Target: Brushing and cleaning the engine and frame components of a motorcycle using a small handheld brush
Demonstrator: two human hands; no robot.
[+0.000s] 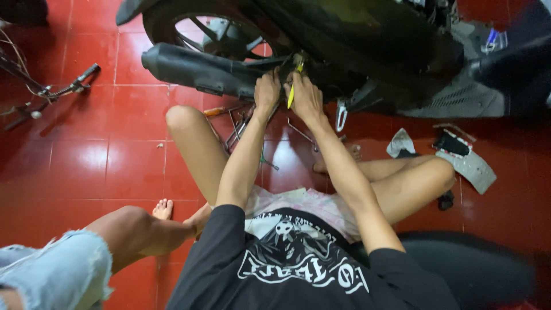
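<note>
Under the motorbike [367, 40], beside the black exhaust pipe [195, 72], a yellow-handled tool [293, 92] was held in the closed fingers of the right hand [305, 97]. The left hand [267, 92] was curled shut on a bike part. The tool looked light, hard and stiff, best gripped by its handle.

A black short-sleeved T-shirt [298, 264] (white graphic print) over pale pink patterned shorts [321, 206].
</note>
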